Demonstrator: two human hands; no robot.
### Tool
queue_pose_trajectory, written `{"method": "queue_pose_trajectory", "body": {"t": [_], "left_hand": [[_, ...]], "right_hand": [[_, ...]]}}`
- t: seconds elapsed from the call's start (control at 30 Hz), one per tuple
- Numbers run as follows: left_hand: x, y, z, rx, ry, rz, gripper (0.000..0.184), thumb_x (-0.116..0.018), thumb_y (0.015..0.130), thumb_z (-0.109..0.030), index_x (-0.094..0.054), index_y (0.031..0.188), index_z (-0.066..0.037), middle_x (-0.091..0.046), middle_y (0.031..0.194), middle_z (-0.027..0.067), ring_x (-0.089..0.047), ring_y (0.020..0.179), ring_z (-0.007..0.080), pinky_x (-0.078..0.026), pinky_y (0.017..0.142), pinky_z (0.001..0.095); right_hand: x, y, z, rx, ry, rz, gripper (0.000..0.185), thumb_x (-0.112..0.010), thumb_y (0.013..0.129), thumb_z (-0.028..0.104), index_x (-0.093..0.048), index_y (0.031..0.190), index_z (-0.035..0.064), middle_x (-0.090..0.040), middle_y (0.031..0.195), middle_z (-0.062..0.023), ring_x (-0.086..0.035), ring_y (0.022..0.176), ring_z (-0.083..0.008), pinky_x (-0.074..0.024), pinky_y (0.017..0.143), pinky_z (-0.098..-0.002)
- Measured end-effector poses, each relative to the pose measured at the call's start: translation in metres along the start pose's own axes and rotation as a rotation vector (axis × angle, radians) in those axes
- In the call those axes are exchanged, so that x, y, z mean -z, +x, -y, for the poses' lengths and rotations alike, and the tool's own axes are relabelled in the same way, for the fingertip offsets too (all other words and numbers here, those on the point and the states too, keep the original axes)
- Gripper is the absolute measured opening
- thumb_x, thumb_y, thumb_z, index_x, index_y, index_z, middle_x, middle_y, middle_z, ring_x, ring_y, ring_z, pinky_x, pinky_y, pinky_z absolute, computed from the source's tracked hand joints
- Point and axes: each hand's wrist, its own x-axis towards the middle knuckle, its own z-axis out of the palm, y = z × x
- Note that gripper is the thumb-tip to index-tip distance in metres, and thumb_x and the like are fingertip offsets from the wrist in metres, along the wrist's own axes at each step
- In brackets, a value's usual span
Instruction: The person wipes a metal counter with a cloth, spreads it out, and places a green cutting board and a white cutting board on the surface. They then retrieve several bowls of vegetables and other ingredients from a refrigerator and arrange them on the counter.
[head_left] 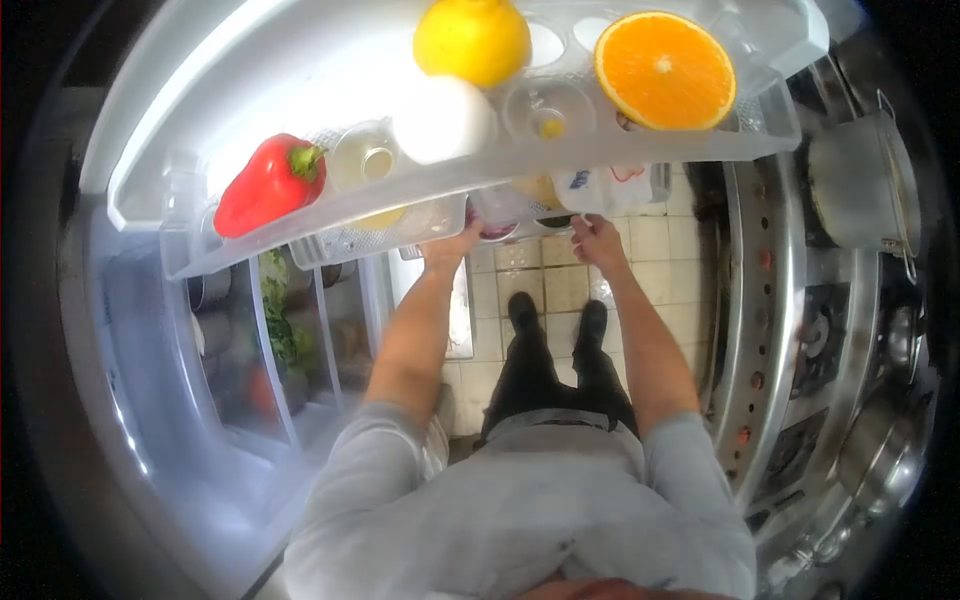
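Door shelf [430, 195] holding red pepper [268, 187], lemon [472, 42], halved orange [665, 70], left hand [452, 246] and right hand [600, 246] reaching lower bins [335, 252], fingers' grip unclear

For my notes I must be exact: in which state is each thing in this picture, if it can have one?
White refrigerator door: open.
Red bell pepper with green stem: whole.
Round yellow citrus fruit: whole, as far as visible.
Orange citrus half: cut, flesh showing.
Glaring white round thing: cannot tell.
Black stove burner: no flame visible.
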Motion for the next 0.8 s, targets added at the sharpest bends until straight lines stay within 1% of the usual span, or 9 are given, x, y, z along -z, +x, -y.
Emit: {"method": "queue_pose_trajectory", "body": {"t": [0.27, 0.33, 0.43, 0.5, 0.53, 0.57, 0.6, 0.67, 0.8], "left_hand": [[-0.032, 0.018, 0.028, 0.032, 0.024, 0.137, 0.045, -0.067, 0.083, -0.035, -0.064, 0.122, -0.011, -0.062, 0.123, 0.0203, -0.058, 0.116, 0.0387, -0.047, 0.097, 0.0506], [-0.023, 0.011, 0.038, -0.029, 0.035, -0.049, 0.040, -0.067, 0.084, -0.034, -0.067, 0.116, -0.010, -0.065, 0.115, 0.0194, -0.061, 0.108, 0.0389, -0.048, 0.093, 0.0510], [0.023, -0.002, 0.022, -0.147, -0.065, -0.213, 0.025, -0.067, 0.084, -0.030, -0.073, 0.099, -0.010, -0.070, 0.095, 0.0167, -0.065, 0.090, 0.0388, -0.050, 0.084, 0.0509], [0.017, -0.017, 0.034, 0.059, -0.125, -0.149, 0.026, -0.067, 0.084, -0.031, -0.072, 0.096, -0.009, -0.071, 0.094, 0.0156, -0.066, 0.090, 0.0369, -0.050, 0.083, 0.0493], [0.032, -0.029, 0.026, 0.191, -0.200, -0.118, 0.032, -0.067, 0.084, -0.035, -0.070, 0.103, -0.009, -0.071, 0.095, 0.0175, -0.067, 0.090, 0.0381, -0.052, 0.081, 0.0482], [0.055, -0.039, 0.016, 0.304, -0.286, -0.097, 0.039, -0.067, 0.083, -0.039, -0.068, 0.109, -0.010, -0.070, 0.096, 0.0193, -0.068, 0.090, 0.0393, -0.054, 0.080, 0.0470], [0.071, -0.052, 0.018, 0.347, -0.274, -0.128, 0.039, -0.067, 0.083, -0.039, -0.068, 0.109, -0.010, -0.070, 0.096, 0.0193, -0.068, 0.090, 0.0393, -0.054, 0.080, 0.0470], [0.091, -0.071, 0.012, 0.390, -0.333, -0.003, 0.036, -0.066, 0.084, -0.036, -0.066, 0.076, -0.001, -0.067, 0.077, 0.0216, -0.066, 0.074, 0.0393, -0.052, 0.070, 0.0486], [0.130, -0.136, 0.012, 0.387, -0.366, -0.063, 0.039, -0.067, 0.083, -0.038, -0.064, 0.072, -0.001, -0.064, 0.069, 0.0234, -0.065, 0.068, 0.0404, -0.051, 0.065, 0.0496]], "right_hand": [[-0.012, 0.035, -0.006, -0.068, -0.337, 0.028, 0.033, -0.064, 0.093, 0.029, -0.068, 0.081, -0.0020, -0.065, 0.063, -0.0097, -0.059, 0.046, -0.0168, -0.0488, 0.044, -0.0312], [-0.012, 0.085, -0.078, 0.658, -0.719, -0.059, 0.035, -0.061, 0.092, 0.029, -0.067, 0.071, 0.0008, -0.066, 0.061, -0.0099, -0.060, 0.046, -0.0168, -0.0487, 0.045, -0.0325], [-0.004, 0.119, -0.092, 0.380, -0.839, 0.127, 0.030, -0.058, 0.092, 0.029, -0.068, 0.085, 0.0015, -0.065, 0.064, -0.0109, -0.058, 0.045, -0.0176, -0.0479, 0.045, -0.0350], [-0.005, 0.143, -0.106, 0.425, -0.886, 0.214, 0.029, -0.057, 0.094, 0.030, -0.065, 0.095, 0.0024, -0.063, 0.066, -0.0114, -0.056, 0.044, -0.0201, -0.0483, 0.046, -0.0375], [-0.005, 0.137, -0.088, 1.056, -1.157, 0.111, 0.032, -0.055, 0.095, 0.033, -0.065, 0.090, 0.0030, -0.062, 0.064, -0.0128, -0.056, 0.044, -0.0227, -0.0481, 0.047, -0.0387], [-0.015, 0.127, -0.066, 0.884, -0.844, 0.098, 0.031, -0.055, 0.094, 0.031, -0.065, 0.088, 0.0031, -0.062, 0.062, -0.0136, -0.058, 0.046, -0.0246, -0.0477, 0.047, -0.0397], [-0.037, 0.033, 0.062, 0.144, -0.673, 0.180, 0.031, -0.055, 0.092, 0.031, -0.065, 0.085, 0.0028, -0.061, 0.061, -0.0133, -0.059, 0.046, -0.0249, -0.0475, 0.048, -0.0394], [-0.043, 0.049, 0.056, 0.227, -0.729, 0.175, 0.031, -0.056, 0.091, 0.032, -0.065, 0.085, 0.0023, -0.061, 0.060, -0.0126, -0.058, 0.046, -0.0240, -0.0469, 0.047, -0.0393], [-0.041, 0.145, -0.063, 0.626, -0.675, -0.053, 0.033, -0.058, 0.091, 0.030, -0.062, 0.079, 0.0000, -0.058, 0.058, -0.0093, -0.052, 0.042, -0.0191, -0.0428, 0.042, -0.0369]]}}
